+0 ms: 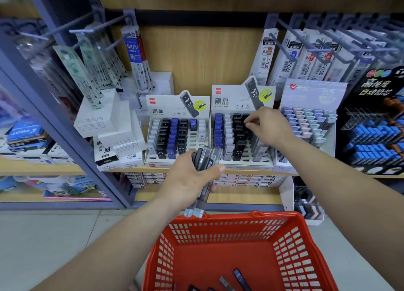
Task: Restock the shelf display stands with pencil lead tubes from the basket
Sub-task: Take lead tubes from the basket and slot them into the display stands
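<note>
Bare left hand (pixel 190 179) and right hand (pixel 271 126); both forearms (pixel 122 236) bare to the frame's edge.

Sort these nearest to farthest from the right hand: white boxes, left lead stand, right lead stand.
1. right lead stand: the right hand pinches a black tube there.
2. left lead stand, next door leftward.
3. white boxes, far left.

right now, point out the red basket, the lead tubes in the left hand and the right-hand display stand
red basket (pixel 218 227): head view, far mesh wall
lead tubes (pixel 197 206): head view, clear lower ends below the left hand (pixel 188 181)
right-hand display stand (pixel 229 101): head view, printed header card
</note>
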### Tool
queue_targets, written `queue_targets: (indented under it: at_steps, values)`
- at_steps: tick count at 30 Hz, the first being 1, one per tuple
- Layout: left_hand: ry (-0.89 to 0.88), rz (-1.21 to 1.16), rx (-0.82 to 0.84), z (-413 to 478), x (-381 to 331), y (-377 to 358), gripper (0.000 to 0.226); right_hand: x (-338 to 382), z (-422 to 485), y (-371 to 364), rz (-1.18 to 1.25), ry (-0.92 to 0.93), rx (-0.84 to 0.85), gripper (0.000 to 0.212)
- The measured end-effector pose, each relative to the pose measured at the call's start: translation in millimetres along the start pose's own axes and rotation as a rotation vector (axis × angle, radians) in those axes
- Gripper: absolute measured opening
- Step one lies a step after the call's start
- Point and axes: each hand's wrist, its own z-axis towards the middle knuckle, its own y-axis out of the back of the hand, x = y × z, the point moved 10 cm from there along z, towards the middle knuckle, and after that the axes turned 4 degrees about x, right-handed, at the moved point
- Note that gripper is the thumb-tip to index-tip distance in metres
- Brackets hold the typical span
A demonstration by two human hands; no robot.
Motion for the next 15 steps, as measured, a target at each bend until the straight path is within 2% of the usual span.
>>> queue_targets:
  at_steps: [2, 5, 7, 9, 11, 13, 15]
  values:
    - [-0.004, 0.009, 0.007, 0.9, -0.4, -1.3, 0.033, 6.9, -7.6, 5.2, 0.005, 0.015, -0.006, 0.020]
    - [-0.019, 0.038, 0.027, 0.9, -3.2, -5.8, 0.032, 19.2, -41.2, 31.1, 0.190, 0.016, -0.097, 0.016]
    - [-0.036, 0.044, 0.053, -0.6, -5.7, -13.2, 0.030, 33.2, -73.4, 30.8, 0.394, 0.036, 0.011, 0.009]
    - [-0.049, 0.019, 0.091, -3.4, -8.5, -24.4, 0.027, 48.3, -109.1, 19.1, 0.649, 0.040, 0.210, 0.012]
    - [-0.058, 0.022, 0.130, -7.6, -11.4, -38.0, 0.025, 53.5, -140.1, 9.6, 0.855, -0.017, 0.337, 0.016]
    - [-0.066, 0.037, 0.154, -12.8, -12.6, -52.3, 0.023, 50.1, -158.9, 3.3, 0.975, -0.090, 0.368, 0.017]
    - [-0.076, 0.052, 0.160, -18.2, -13.1, -63.6, 0.023, 45.9, -166.1, 0.3, 0.996, -0.128, 0.353, 0.014]
